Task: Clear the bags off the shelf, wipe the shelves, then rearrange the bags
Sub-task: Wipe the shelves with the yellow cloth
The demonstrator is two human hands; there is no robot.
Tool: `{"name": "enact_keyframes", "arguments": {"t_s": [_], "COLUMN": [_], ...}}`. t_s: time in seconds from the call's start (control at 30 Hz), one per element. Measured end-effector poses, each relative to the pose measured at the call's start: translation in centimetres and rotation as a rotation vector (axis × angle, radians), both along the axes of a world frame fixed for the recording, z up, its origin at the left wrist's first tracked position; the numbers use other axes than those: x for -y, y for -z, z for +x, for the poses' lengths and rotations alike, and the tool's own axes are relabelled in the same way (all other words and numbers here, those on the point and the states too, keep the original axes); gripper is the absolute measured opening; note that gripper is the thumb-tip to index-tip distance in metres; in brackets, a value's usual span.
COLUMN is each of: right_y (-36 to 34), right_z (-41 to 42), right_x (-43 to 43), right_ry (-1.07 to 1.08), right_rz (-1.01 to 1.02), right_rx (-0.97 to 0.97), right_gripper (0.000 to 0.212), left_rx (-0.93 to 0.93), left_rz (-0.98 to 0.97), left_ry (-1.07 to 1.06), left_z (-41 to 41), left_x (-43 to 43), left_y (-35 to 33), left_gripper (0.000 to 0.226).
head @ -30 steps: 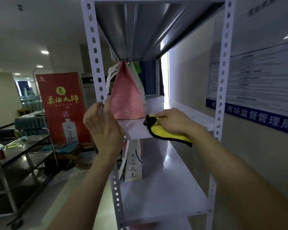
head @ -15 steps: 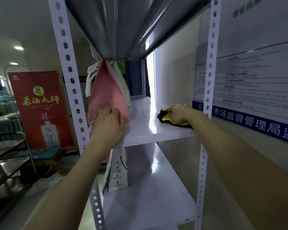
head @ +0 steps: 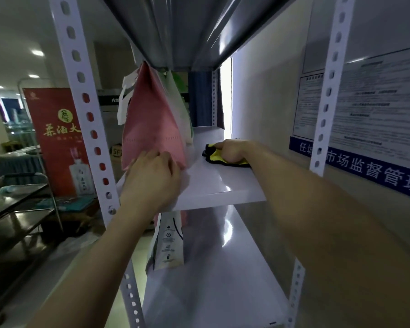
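A pink paper bag (head: 152, 124) with white handles stands at the left edge of the white middle shelf (head: 220, 185), with a white bag (head: 184, 119) behind it. My left hand (head: 152, 178) presses against the pink bag's lower front corner, its fingers bent over the bag's base. Further back on the same shelf, my right hand (head: 234, 151) grips a yellow cloth (head: 213, 155) with a black edge and holds it down on the surface. A white printed bag (head: 168, 242) stands on the lower shelf (head: 213, 280).
White perforated uprights (head: 90, 129) frame the shelf, one at the left front and one (head: 327, 91) at the right. The grey underside of the upper shelf (head: 187, 29) hangs close overhead. A wall with posted notices (head: 376, 110) is at the right. A red banner (head: 59, 138) and steel trolley (head: 12, 209) stand left.
My right hand slid the yellow cloth from the shelf's front edge deeper along the shelf. My left hand came off the upright and landed on the pink bag's lower corner.
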State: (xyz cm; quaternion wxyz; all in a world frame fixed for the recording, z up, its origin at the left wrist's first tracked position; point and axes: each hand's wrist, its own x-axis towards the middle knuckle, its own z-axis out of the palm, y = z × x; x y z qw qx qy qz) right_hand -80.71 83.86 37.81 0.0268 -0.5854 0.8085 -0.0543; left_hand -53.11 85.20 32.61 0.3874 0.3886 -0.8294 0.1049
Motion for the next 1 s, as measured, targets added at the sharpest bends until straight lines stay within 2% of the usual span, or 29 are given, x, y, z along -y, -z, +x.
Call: {"name": "enact_keyframes", "arguments": {"t_s": [0.3, 0.57, 0.7, 1.0], "right_y": [0.8, 1.3, 1.1, 0.1], "right_z": [7.6, 4.3, 2.1, -2.6], "right_x": [-10.0, -16.9, -16.1, -8.4], "right_ry": [-0.128, 0.058, 0.149, 0.222], "right_rz": [-0.074, -0.128, -0.079, 0.03], "right_rx": [0.054, 0.036, -0.008, -0.067], "right_gripper": [0.057, 0.059, 0.062, 0.064], "left_rx": [-0.03, -0.047, -0.069, -0.098], "left_rz": [-0.025, -0.014, -0.024, -0.098], "left_ry": [0.054, 0.127, 0.131, 0.097], "left_z": [0.1, 0.3, 0.3, 0.1], "left_x": [-0.3, 0.2, 0.4, 0.4], "left_y": [-0.1, -0.1, 0.0, 0.3], "left_gripper": [0.029, 0.025, 0.025, 0.025]}}
